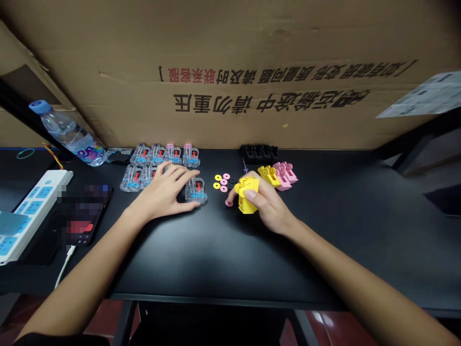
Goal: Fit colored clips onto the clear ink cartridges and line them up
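My right hand [268, 204] grips a yellow plastic part [248, 194] with the thumb on its front, above the black table. By its fingertip lies a pink ring [229, 203]. My left hand [169, 190], fingers spread, reaches over the clear plastic assemblies and rests beside the nearest clear assembly [196, 191], which has blue and red pieces inside. Several more clear assemblies [157, 154] stand in rows behind that hand, partly covered by it. Small yellow rings [216, 185] and pink rings [224, 182] lie between my hands.
Yellow parts [269, 176], pink parts [285, 174] and black parts [259, 153] sit behind my right hand, near a small screwdriver [245, 166]. At left are a water bottle [70, 132], a power strip [34, 211] and a phone [90, 216]. A cardboard sheet [230, 43] stands along the back.
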Motion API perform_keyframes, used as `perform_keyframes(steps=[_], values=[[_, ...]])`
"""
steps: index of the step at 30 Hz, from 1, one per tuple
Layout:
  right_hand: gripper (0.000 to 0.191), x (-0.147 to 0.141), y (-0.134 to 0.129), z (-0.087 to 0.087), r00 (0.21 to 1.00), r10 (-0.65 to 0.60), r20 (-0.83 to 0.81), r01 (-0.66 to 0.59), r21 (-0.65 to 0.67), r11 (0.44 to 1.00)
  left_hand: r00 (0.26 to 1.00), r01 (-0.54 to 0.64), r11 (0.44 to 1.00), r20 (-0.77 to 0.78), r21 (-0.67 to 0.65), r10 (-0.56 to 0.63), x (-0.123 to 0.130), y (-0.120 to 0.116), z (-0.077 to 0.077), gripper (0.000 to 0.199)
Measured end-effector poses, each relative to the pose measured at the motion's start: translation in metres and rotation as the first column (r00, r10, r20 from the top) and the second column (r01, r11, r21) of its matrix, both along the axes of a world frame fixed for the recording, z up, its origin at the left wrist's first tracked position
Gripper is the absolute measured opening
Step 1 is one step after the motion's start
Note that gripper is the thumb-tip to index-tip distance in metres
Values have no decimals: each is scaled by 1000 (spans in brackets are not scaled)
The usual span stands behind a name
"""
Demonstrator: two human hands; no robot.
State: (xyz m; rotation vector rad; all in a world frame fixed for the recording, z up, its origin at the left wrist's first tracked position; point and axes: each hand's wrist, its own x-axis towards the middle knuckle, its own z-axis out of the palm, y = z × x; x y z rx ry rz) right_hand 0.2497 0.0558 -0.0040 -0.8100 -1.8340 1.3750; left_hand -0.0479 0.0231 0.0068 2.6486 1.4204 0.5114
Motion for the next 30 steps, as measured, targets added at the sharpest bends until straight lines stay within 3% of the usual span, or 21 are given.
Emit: perform_keyframes(steps=[9, 14, 17, 21, 25, 27, 30], values=[[36, 3, 3, -3, 997, -13, 82, 8, 64, 998, 998, 60, 998, 15, -27, -60, 8, -4, 0, 98], [30, 1, 2, 4, 978, -68, 199, 19, 235, 972, 998, 63, 997, -17, -52, -64, 11, -7, 0, 91], [28, -2, 0, 7, 975, -105, 198, 41, 303, 952, 998, 64, 997, 28, -45, -62, 13, -9, 1, 100], [27, -4, -3, 6, 981, -63, 186, 14, 255, 967, 993, 65, 997, 98, 43, -69, 16, -10, 3, 112], [30, -3, -5, 0, 997, 15, 79, -19, 46, 999, 986, 48, 990, 149, 135, -68, 21, -13, 3, 105], [34, -1, -6, -2, 998, 37, 59, -37, 4, 999, 974, 17, 994, 221, 107, -40, 24, -15, 5, 103], [38, -1, -7, 0, 991, 5, 137, -21, 121, 992, 910, -20, 998, 412, -63, 44, 28, -17, 7, 96]])
